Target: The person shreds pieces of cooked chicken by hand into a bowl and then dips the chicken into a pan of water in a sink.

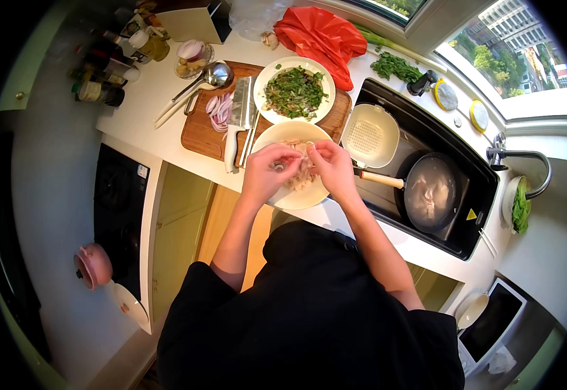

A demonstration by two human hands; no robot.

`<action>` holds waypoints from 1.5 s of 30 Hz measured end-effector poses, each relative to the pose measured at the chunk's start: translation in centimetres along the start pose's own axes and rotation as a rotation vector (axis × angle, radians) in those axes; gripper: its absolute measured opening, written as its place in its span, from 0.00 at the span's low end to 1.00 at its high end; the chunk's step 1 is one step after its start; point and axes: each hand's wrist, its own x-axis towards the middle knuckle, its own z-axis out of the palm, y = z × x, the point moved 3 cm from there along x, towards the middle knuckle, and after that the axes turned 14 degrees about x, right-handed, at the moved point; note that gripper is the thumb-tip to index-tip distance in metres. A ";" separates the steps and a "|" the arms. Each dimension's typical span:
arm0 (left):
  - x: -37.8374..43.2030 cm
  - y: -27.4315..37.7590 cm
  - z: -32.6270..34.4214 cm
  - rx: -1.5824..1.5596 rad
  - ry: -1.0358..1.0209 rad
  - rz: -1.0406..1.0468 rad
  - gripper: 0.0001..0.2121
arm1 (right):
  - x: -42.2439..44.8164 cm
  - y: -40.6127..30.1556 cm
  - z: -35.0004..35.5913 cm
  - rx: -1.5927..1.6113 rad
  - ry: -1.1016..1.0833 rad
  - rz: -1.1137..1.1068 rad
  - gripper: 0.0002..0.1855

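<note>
Both of my hands are above a large cream bowl point(293, 201) that holds pale shredded meat point(302, 181), likely chicken. My left hand point(266, 170) pinches a small pale piece of the meat between thumb and fingers. The fingertips of my right hand point(334, 165) are closed on the same piece, close to the left ones. Fingers partly cover the piece, so its shape is hard to make out. Just behind the bowl, a white plate point(331, 100) carries chopped green herbs point(295, 92) mixed with a dark sauce.
On the wooden cutting board point(198, 129) lie a cleaver point(241, 109), chopsticks point(249, 141) and sliced red onion point(219, 112). The black sink point(376, 192) at right holds a white colander point(368, 134) and a frying pan point(429, 192) with cloudy liquid. A red plastic bag point(320, 36) lies behind.
</note>
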 end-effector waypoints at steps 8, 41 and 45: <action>-2.5 -1.4 -2.6 -0.291 0.279 0.071 0.07 | -0.4 -0.9 0.3 0.187 0.043 0.016 0.11; 0.9 -3.7 2.2 -0.632 -0.003 -0.131 0.07 | -1.8 -0.9 -0.6 -0.130 0.050 0.014 0.09; 1.1 -0.6 0.9 0.054 -0.233 0.020 0.09 | -1.8 -0.6 -0.8 -0.304 0.017 -0.085 0.09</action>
